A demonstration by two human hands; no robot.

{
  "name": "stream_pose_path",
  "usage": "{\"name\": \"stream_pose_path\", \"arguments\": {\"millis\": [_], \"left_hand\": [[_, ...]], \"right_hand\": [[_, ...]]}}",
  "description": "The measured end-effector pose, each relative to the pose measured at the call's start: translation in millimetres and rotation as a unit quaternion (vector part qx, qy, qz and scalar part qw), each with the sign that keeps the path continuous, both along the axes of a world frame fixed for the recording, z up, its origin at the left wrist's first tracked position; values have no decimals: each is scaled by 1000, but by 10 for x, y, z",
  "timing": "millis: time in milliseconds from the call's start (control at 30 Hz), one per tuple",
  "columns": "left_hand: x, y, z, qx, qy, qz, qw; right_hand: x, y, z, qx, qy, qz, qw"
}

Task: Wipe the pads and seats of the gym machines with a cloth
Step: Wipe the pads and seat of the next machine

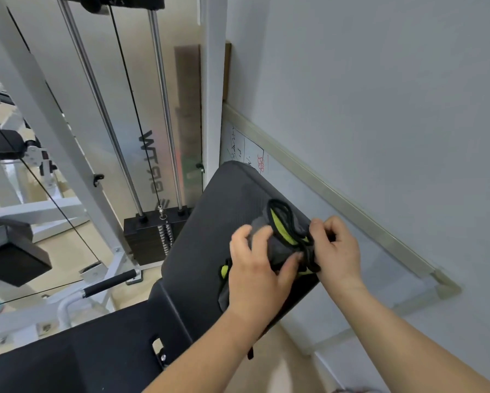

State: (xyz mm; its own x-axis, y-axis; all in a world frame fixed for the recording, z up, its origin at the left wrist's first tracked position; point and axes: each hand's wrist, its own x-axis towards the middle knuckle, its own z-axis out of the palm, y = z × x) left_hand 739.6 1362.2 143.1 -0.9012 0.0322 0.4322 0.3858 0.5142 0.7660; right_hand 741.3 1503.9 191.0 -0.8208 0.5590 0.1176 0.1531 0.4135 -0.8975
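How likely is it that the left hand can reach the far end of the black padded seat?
Probably yes. The left hand grips the grey cloth with green trim on the black padded seat, and only bare padding lies between it and the far end.

The black pad (pixel 209 222) has a bunched-up grey cloth (pixel 284 244) with lime-green trim sitting right on it.

Pale grey wall (pixel 380 80), framed whiteboard (pixel 292 182) with scribbles against it, beige floor (pixel 96 236), white column (pixel 212 80)
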Motion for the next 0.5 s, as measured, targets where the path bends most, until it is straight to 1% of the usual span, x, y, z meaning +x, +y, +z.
{"name": "stream_pose_path", "arguments": {"millis": [67, 200, 267, 333, 367, 400, 433, 467, 500], "left_hand": [[-33, -16, 68, 17, 35, -7, 999], [60, 74, 53, -80, 110, -88, 987], [-121, 14, 13, -121, 168, -106, 973], [-471, -142, -32, -166, 229, -110, 953], [-669, -248, -34, -172, 218, -95, 956], [-852, -347, -15, -160, 173, -62, 970], [-1001, -415, 15, -133, 103, -16, 986], [-1113, -447, 28, -101, 25, 29, 994], [-1185, -436, 28, -73, -37, 70, 994]], "right_hand": [[8, -18, -8, 3, 5, 1, 1000], [24, 0, -6, 0, 10, 7, 1000], [27, 19, -9, 8, 15, 11, 1000], [23, 31, -6, 32, 22, 7, 999], [14, 25, -2, 41, 22, 5, 999], [5, 17, -3, 42, 16, 3, 999], [0, 7, 5, 40, 9, 1, 999], [1, -5, 11, 37, 2, -2, 999], [2, -19, 15, 34, -2, -5, 999]]}}
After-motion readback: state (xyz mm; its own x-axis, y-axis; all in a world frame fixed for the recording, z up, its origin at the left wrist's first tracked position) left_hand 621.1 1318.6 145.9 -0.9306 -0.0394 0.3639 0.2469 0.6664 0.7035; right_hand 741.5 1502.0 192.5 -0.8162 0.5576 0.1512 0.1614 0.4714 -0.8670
